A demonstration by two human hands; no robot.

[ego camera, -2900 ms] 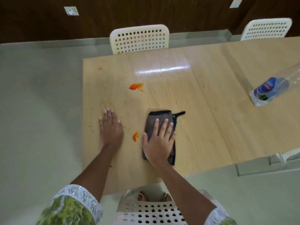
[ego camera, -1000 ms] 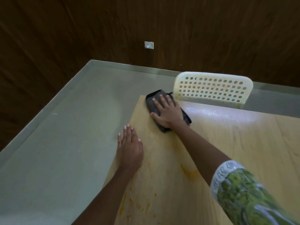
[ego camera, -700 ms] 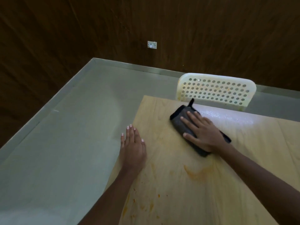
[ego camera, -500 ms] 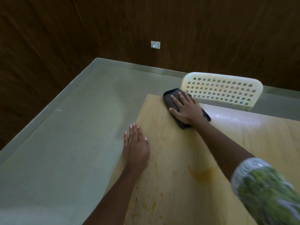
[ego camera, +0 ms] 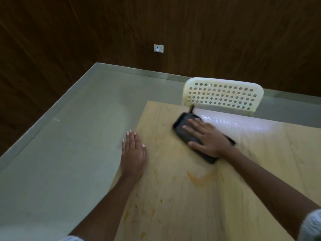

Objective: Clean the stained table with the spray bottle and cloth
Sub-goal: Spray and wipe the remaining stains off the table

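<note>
A: Two hands on the table. Nearest the wrists: orange smears and specks, short of both sets of fingertips, not yet wiped.

B: Left hand?

A: Flat at the table's left edge, fingers straight and together, holding nothing. Probably braced there to steady the reach.

B: Right hand?

A: Palm-down on the dark cloth, fingers straight, slightly spread, pressing rather than gripping. Likely spread to load the whole cloth. Cloth flat under the fingers, its far end poking out beyond the fingertips; blurred.

B: Beyond the fingertips?

A: Wet sheen on the wood, then a perforated white chair at the far edge. Spray bottle not in view.

B: Status?

A: Mid-wipe, judged; near stains remaining.
</note>
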